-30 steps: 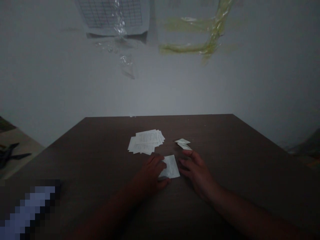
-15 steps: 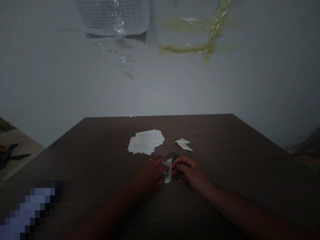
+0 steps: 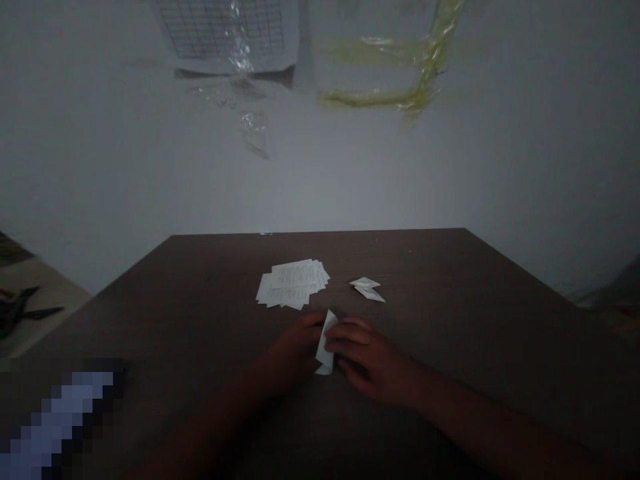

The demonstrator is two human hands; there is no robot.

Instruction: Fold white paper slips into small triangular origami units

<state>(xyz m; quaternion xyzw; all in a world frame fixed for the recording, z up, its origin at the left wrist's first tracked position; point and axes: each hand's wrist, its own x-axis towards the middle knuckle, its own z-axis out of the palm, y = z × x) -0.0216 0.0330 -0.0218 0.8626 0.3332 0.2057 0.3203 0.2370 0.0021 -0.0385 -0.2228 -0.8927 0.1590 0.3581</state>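
Between the left hand and right hand, a thin paper slip is folded into a narrow strip, long axis running away from the body, far end angled right. Right fingertips touch it; I cannot tell whether either hand pinches. Beyond, on the wood-grained table: pointed folded papers, overlapping printed sheets
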